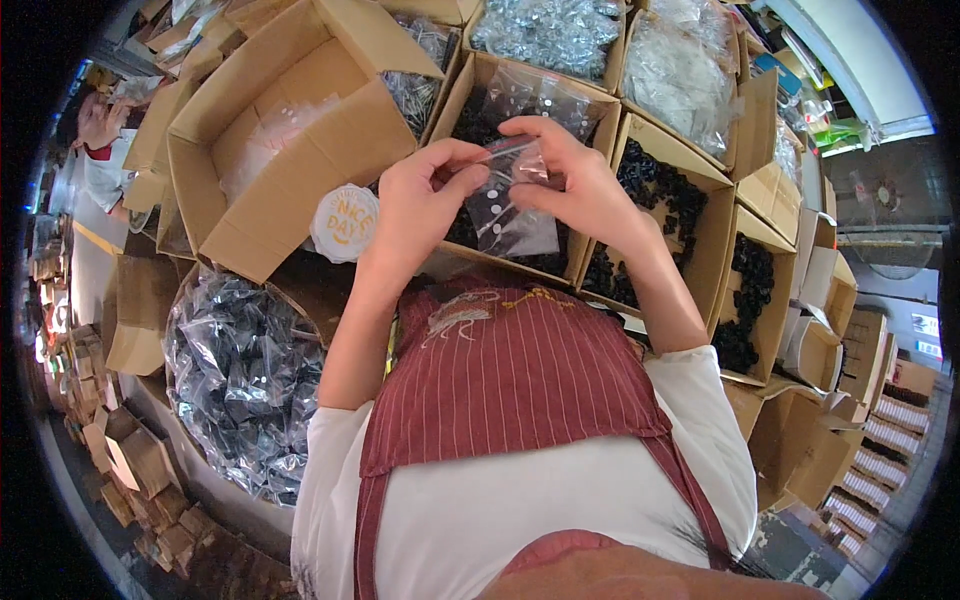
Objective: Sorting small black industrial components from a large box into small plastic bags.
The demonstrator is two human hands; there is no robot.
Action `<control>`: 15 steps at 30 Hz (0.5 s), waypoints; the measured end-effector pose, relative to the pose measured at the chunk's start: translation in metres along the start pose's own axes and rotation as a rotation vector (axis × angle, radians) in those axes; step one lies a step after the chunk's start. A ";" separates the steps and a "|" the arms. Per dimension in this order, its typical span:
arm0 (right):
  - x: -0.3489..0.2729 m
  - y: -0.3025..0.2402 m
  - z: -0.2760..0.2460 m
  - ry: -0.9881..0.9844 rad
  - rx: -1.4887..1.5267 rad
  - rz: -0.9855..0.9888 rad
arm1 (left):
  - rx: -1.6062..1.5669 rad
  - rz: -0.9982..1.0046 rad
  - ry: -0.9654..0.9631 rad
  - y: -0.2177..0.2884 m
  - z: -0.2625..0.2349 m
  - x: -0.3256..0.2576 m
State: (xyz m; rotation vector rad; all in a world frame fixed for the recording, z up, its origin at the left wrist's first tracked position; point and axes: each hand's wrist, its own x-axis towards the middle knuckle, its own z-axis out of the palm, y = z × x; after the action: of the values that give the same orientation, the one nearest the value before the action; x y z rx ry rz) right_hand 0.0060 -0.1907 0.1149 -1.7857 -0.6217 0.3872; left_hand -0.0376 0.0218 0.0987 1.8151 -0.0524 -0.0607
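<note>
1. Big pile of filled bags [245, 385], lower left: probably the done stuff.
2. Open box [603, 125] under the hands.
3. Loose black pieces [752, 295], right: plenty left, I'd guess.
4. Left hand [425, 195] and right hand [585, 185]: both pinching the bag's top.
5. Clear bag [520, 235]: between them, can't tell if it's sealed.

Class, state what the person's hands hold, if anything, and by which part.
A clear plastic bag, held near its upper end by the left hand and right hand.
</note>
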 end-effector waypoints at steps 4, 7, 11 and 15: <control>-0.004 0.015 0.000 -0.017 0.094 0.040 | 0.068 0.159 0.098 -0.007 0.006 -0.002; -0.006 0.023 0.001 -0.099 0.028 0.061 | 0.190 0.217 0.097 -0.007 0.009 -0.007; -0.014 0.034 -0.004 -0.266 0.054 0.182 | 0.271 0.105 0.129 -0.002 0.012 -0.014; -0.024 0.045 0.004 -0.250 0.227 0.238 | 0.093 0.000 0.103 -0.004 0.017 -0.010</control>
State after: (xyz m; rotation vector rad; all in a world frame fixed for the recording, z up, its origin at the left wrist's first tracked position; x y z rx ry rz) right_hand -0.0058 -0.2117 0.0699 -1.6078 -0.5153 0.8212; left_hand -0.0491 0.0073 0.0906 1.9084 0.0180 0.0356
